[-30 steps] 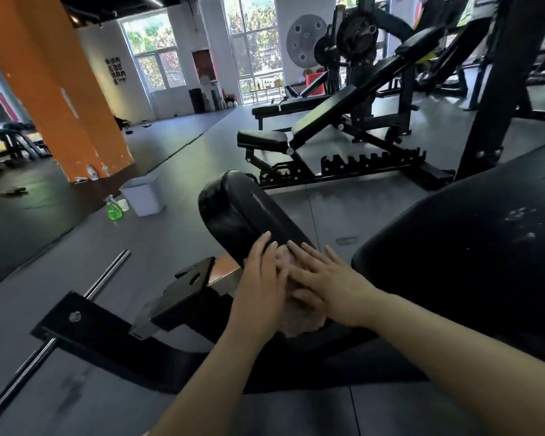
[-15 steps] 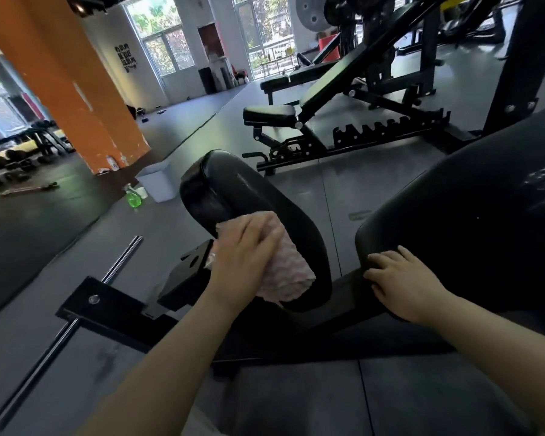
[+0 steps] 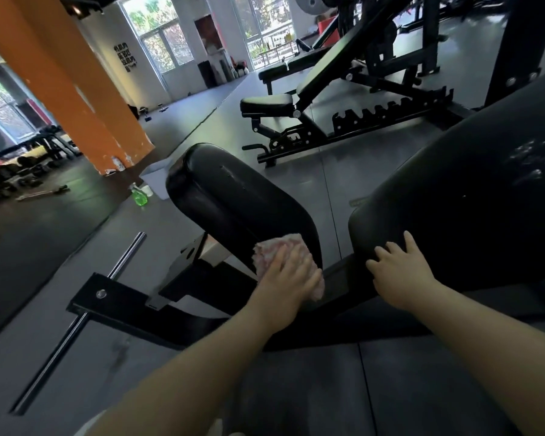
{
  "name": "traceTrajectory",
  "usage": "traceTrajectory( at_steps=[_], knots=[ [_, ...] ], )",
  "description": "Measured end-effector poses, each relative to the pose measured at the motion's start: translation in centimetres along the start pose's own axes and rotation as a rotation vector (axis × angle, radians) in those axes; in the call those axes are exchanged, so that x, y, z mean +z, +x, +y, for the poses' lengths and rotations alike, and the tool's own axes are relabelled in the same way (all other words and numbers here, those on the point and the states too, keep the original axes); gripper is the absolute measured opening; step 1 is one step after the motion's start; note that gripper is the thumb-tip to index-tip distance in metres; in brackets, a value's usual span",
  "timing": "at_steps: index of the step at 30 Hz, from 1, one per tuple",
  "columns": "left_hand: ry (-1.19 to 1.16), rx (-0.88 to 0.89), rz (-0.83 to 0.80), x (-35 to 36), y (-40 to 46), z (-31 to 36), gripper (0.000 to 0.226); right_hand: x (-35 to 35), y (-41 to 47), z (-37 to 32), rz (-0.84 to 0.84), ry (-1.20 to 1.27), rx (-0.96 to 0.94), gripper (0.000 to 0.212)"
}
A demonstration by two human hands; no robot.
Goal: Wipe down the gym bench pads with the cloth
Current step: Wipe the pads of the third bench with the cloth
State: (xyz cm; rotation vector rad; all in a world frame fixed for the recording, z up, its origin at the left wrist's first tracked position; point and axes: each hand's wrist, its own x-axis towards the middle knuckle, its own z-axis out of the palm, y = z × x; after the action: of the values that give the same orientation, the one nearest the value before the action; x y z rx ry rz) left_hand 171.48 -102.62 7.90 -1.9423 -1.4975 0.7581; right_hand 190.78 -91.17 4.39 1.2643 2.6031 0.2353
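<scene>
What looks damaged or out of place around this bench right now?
The big pad by the right hand has pale scuffed patches near its top. A steel bar and a green spray bottle lie on the floor. The small pad under the cloth looks intact.

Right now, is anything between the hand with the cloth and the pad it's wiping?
Nothing visible. The left hand presses the pink cloth flat against the lower end of the black seat pad.

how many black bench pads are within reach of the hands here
2. The small seat pad sits centre, with the left hand pressing the pink cloth on its near end. The large back pad is at right, under the right hand. More benches stand farther back.
</scene>
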Motion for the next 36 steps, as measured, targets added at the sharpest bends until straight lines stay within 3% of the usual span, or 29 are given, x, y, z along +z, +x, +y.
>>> traceTrajectory(
  at_steps=[4,8,14,21,27,36],
  knots=[
    [0.035,0.122,0.076,1.0,-1.7,-3.6,0.083,0.2,0.0,-0.1,-0.015,-0.022,-0.009,0.046],
    [0.097,0.039,-0.003,-0.6,-0.5,-1.6,0.067,0.5,-0.2,0.1,0.0,-0.028,-0.022,0.047],
    [0.358,0.03,-0.308,0.3,6.3,5.0,0.066,1.5,-0.5,0.5,0.034,-0.063,-0.048,0.055],
    [0.299,-0.078,-0.61,1.7,14.6,4.7,0.073,2.6,-0.7,0.7,0.111,-0.056,-0.088,0.056],
    [0.314,-0.107,-0.635,2.5,17.7,3.2,0.078,2.3,-0.5,0.8,0.086,-0.035,-0.097,0.057],
    [0.538,0.093,-0.545,3.7,13.1,6.6,0.074,1.4,-1.1,0.9,0.11,-0.012,-0.086,0.054]
  ],
)
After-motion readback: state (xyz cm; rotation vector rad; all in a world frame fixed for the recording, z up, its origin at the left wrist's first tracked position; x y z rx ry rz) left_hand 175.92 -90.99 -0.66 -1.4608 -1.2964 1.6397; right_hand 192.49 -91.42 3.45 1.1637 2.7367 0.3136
